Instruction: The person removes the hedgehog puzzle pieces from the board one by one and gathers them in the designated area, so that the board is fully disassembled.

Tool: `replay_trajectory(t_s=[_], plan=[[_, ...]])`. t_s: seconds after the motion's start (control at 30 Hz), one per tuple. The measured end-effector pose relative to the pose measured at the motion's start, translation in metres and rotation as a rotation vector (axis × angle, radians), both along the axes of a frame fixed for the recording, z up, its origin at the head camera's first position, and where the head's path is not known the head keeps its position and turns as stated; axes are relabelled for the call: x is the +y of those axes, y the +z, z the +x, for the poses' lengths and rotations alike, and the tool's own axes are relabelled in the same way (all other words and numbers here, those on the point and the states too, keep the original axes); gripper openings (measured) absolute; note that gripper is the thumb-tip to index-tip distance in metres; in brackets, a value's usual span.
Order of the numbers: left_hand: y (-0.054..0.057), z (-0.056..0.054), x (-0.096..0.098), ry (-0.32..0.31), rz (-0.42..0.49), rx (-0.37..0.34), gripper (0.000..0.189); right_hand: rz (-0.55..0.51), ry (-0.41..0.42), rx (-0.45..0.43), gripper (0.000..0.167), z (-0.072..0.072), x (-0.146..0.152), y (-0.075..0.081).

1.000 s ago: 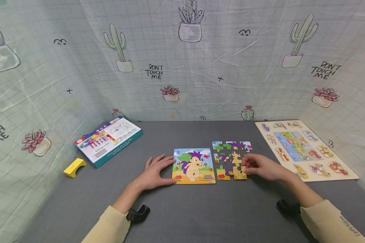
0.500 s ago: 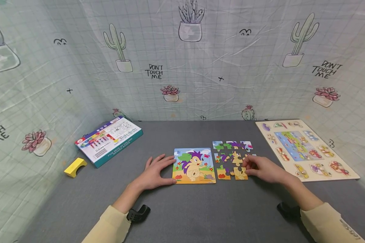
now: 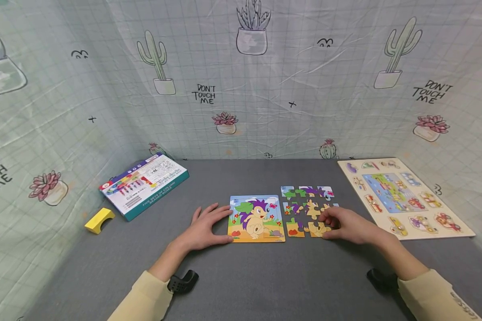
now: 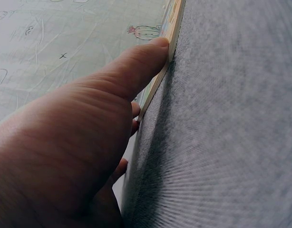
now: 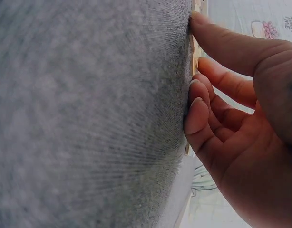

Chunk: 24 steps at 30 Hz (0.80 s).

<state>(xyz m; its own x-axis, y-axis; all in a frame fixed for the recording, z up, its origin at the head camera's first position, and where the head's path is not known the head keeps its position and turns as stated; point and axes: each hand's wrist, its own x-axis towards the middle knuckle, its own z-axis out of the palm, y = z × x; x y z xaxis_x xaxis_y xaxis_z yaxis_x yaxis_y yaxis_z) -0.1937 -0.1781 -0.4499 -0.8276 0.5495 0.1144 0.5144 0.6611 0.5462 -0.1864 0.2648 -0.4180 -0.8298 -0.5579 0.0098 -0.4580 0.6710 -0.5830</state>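
Observation:
My left hand (image 3: 204, 228) lies flat at the left edge of a square hedgehog picture board (image 3: 256, 219), its fingers straight and spread. In the left wrist view the thumb (image 4: 141, 61) touches the rim of the board (image 4: 175, 28). Just right of the board, loose jigsaw pieces (image 3: 293, 228) lie in rough rows showing the same hedgehog. My right hand (image 3: 347, 225) pinches a puzzle piece (image 3: 320, 229) at the lower right of these rows between thumb and forefinger. The right wrist view shows the piece edge-on (image 5: 195, 54), the other fingers curled. The hand covers part of the lower right pieces.
A box of beaded column sets (image 3: 144, 185) lies at the back left, with a yellow arch block (image 3: 99, 221) before it. A wooden picture puzzle board (image 3: 401, 196) lies on the right, behind the right forearm. Patterned cloth (image 3: 241, 89) hangs around the grey table (image 3: 257, 285).
My right hand has shifted slightly right, and its thumb has slid a little toward me, uncovering more of the lower right pieces. The left hand and the board have stayed still.

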Motion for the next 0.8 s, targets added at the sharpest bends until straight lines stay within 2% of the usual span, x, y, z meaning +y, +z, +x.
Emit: replay_trajectory(t_s=[0.6, 0.8], plan=[[-0.0024, -0.0013, -0.0001, -0.004, 0.003, 0.015, 0.075, 0.016, 0.008, -0.011, 0.036, -0.0005, 0.0024, 0.0035], [-0.0024, -0.0012, -0.0004, 0.001, 0.001, 0.014, 0.075, -0.023, -0.039, -0.017, 0.035, -0.0017, -0.0029, 0.0095]])
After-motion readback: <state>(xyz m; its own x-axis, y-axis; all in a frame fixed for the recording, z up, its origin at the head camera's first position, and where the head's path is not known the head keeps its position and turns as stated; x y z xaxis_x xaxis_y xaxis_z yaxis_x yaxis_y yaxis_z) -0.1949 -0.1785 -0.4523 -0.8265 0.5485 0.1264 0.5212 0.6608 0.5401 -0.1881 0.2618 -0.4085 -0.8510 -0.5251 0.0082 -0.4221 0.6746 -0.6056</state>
